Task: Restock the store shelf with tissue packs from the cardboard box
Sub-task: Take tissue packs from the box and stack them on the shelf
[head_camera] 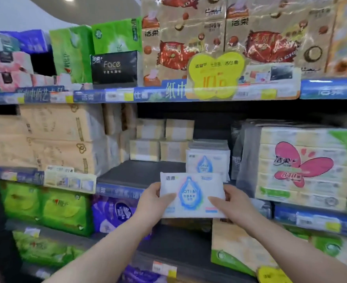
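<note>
A flat white tissue pack (191,194) with a blue drop on its face is held upright in front of the middle shelf (135,174). My left hand (153,202) grips its left edge, thumb on the front. My right hand (228,203) grips its right edge the same way. Just behind it, on the dark shelf board, stands a stack of identical white packs (208,160). The cardboard box is out of view.
Small beige packs (162,139) sit at the back of the middle shelf. Large beige bundles (52,137) stand to the left and a bundle with a pink butterfly (303,166) to the right. Green and purple packs (66,209) fill the lower shelves.
</note>
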Demonstrator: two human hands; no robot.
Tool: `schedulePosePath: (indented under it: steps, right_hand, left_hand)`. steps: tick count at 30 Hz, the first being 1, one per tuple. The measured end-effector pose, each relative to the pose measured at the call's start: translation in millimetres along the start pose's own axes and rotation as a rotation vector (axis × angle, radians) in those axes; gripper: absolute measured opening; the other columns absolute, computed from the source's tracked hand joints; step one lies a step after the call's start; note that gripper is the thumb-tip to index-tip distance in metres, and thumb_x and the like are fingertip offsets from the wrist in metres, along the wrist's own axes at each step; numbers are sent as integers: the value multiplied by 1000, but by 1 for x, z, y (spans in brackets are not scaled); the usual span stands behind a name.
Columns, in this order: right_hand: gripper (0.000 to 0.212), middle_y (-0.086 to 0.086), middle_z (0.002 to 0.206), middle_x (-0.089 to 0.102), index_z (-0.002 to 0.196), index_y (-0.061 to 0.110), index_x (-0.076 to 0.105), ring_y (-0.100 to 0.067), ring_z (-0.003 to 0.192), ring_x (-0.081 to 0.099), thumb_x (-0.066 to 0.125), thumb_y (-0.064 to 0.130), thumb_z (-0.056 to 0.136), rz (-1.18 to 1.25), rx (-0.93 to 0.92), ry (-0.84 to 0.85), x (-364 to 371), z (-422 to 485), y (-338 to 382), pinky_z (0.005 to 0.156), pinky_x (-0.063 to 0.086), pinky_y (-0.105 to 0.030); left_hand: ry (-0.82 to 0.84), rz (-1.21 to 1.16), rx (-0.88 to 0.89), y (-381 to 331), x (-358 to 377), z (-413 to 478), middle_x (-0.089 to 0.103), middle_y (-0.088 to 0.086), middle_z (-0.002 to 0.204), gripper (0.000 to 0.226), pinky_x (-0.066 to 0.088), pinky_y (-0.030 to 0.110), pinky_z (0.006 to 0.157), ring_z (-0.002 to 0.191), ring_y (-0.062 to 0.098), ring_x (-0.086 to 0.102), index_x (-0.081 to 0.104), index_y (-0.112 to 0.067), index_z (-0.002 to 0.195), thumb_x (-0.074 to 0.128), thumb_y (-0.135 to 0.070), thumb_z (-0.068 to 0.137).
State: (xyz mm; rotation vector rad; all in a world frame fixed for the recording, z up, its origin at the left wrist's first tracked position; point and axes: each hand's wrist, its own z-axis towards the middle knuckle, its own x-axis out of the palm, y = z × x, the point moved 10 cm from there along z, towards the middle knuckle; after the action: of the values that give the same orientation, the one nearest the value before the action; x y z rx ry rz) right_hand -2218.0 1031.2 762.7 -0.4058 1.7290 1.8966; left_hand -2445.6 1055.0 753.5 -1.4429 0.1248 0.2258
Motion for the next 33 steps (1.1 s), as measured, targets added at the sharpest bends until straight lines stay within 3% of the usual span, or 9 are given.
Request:
schedulePosePath:
  steps: [3,7,11,16,18,22,27,33]
  right_hand:
    - [26,1,106,66,110,18,57,-14,91,64,64,28,87,-17,-14,-26,-13,41,0,70,49,-25]
    - [26,-3,106,67,107,14,56,-18,93,64,66,24,86,5,-23,-41,-22,85,-9,83,53,-35]
    - [28,-2,109,61,113,15,51,-16,96,58,63,14,87,17,-3,-64,-25,110,-18,79,46,-26]
    - [36,-7,119,58,120,10,51,-16,100,53,60,5,86,-69,3,-129,-28,128,-27,71,33,-18]
    - [39,-8,124,59,122,8,51,-21,109,56,62,6,85,-94,42,-154,-29,132,-34,76,36,-22]
    - [39,-8,122,62,121,11,53,-23,109,59,64,11,83,-151,113,-199,-35,136,-43,84,45,-27]
    - [35,-5,113,63,104,19,48,-21,96,59,71,21,78,-259,168,-231,-43,139,-47,72,40,-26]
    - [51,-4,121,61,121,16,48,-24,110,59,73,26,77,-331,191,-201,-36,140,-46,81,45,-29]
  left_hand:
    - [-8,40,48,-14,16,42,72,1,100,20,56,44,82,89,19,70,62,-23,97,71,-20,79]
    - [-13,35,61,-19,38,85,72,4,98,17,50,30,65,86,21,68,62,-20,98,66,-12,84]
    - [-5,65,31,-14,57,115,69,2,98,18,55,36,77,90,20,66,61,-18,100,62,-10,84]
    - [26,129,74,-19,72,145,66,2,99,21,54,33,81,92,20,64,57,-19,100,59,-4,84]
    - [52,168,83,-17,78,155,67,3,102,23,54,35,84,95,20,64,58,-17,103,60,-5,84]
    - [125,250,114,-13,90,172,65,3,112,37,52,40,90,103,22,62,57,-18,119,63,-10,83]
    - [137,377,98,-2,88,187,62,8,110,34,52,37,85,99,25,61,48,-20,103,70,-17,76]
    - [186,402,88,5,95,189,66,6,112,35,52,34,85,100,23,62,57,-13,115,66,-13,81]
